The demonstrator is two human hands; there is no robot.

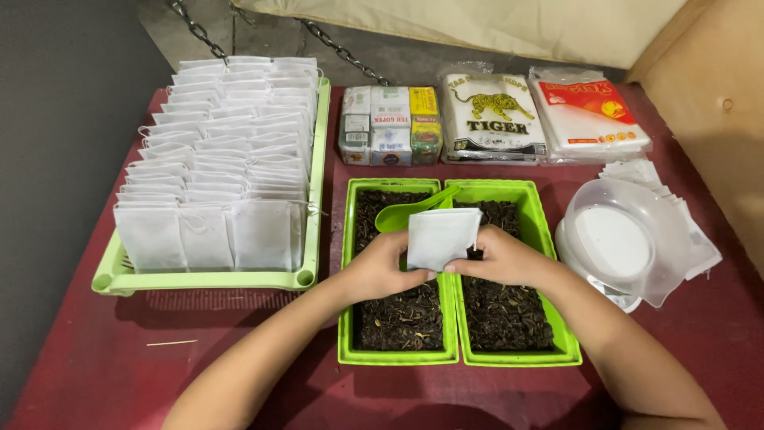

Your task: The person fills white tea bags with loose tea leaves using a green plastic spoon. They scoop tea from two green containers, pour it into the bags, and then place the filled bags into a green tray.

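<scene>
Fingers [426, 273] pinching white pouch [440, 236], above trays [398, 354]

Light came evenly from above and slightly from twelve o'clock, bright enough to keep the white sachets in the basket [211, 279] near clipping, while the grey wall at nine o'clock fell off into dimness. Soft shadows lay under the forearms toward six o'clock and under the basket's front edge, and mild glare sat on the clear plastic bowl [625, 239] at three o'clock. Focus was sharp throughout, with slight wide-angle bowing at the edges and no motion blur on the left hand [380, 267] or right hand [503, 256].
</scene>
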